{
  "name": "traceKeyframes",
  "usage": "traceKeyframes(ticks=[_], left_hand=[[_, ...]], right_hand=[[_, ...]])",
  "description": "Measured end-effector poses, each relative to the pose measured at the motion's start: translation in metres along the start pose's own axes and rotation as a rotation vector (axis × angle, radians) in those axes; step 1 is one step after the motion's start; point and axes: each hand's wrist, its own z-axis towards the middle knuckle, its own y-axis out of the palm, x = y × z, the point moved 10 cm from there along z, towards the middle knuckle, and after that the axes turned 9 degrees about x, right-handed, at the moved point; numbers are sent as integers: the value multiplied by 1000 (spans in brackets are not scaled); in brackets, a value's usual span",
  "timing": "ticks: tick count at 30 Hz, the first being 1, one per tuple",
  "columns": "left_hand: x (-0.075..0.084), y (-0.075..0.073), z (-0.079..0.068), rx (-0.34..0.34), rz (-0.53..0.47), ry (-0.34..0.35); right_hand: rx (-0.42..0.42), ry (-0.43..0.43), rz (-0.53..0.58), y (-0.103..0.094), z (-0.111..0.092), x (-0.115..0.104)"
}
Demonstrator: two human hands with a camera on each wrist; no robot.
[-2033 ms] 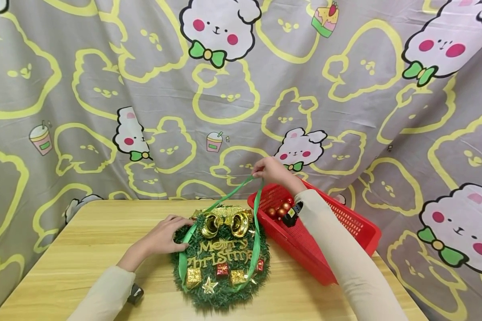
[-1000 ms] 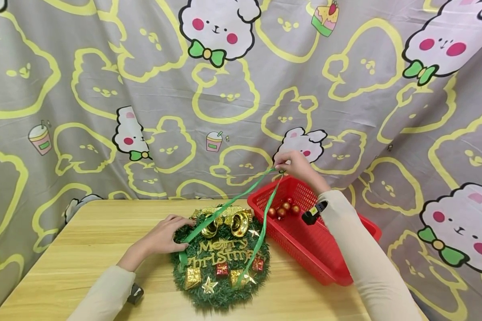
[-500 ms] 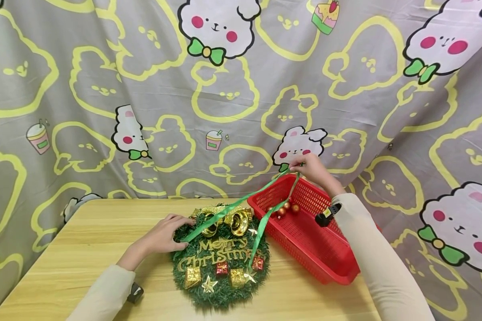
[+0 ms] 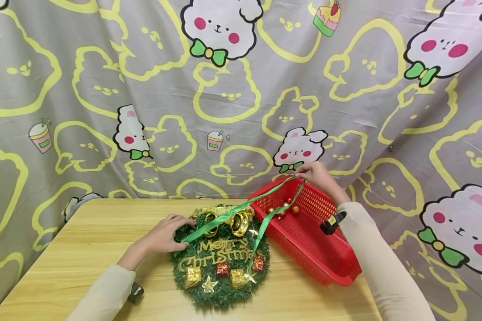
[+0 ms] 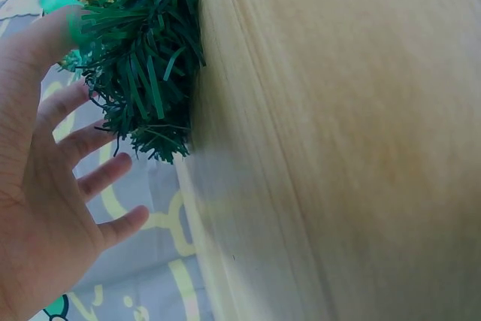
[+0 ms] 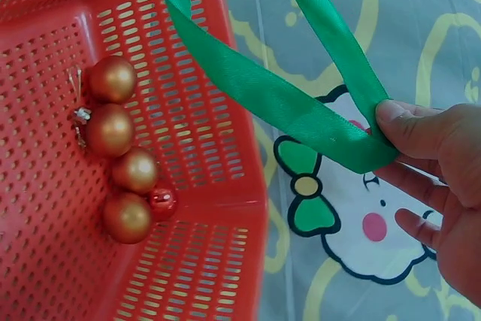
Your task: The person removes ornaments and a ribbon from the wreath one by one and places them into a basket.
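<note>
A round green Christmas wreath [image 4: 218, 296] lies on the table, decorated with gold bells, stars, small gift boxes and "Merry Christmas" lettering. My left hand [image 4: 166, 236] rests at its upper left edge. In the left wrist view the fingers [image 5: 105, 176] are spread and fairly straight, the thumb touching the tinsel near a bit of green ribbon. Between thumb and fingers, my right hand [image 4: 316, 176] pinches a green satin ribbon [image 6: 285, 114], raised above the back of the red basket. Two strands of the ribbon [image 4: 229, 215] run from there down to the wreath.
The red plastic basket [image 4: 297, 254] stands slantwise right of the wreath. Several orange-gold baubles [image 6: 113, 133] and a small shiny red ball [image 6: 162, 201] sit in its far corner. A patterned curtain [image 4: 233, 98] hangs behind the wooden table [image 4: 84, 249].
My right hand has moved right, over the basket, pulling the ribbon loop off the wreath's front into two long slanting strands. It dips slightly in the last half second. My left hand stays put.
</note>
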Motion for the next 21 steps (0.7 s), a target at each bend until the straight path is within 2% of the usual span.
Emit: traceKeyframes(ticks=[10, 16, 21], left_hand=[[0, 1, 0, -3, -2, -3], [1, 1, 0, -4, 1, -4], [2, 0, 0, -2, 1, 1]], right_hand=[[84, 58, 122, -3, -14, 25], [129, 157, 242, -9, -23, 42], [169, 216, 284, -21, -28, 55]])
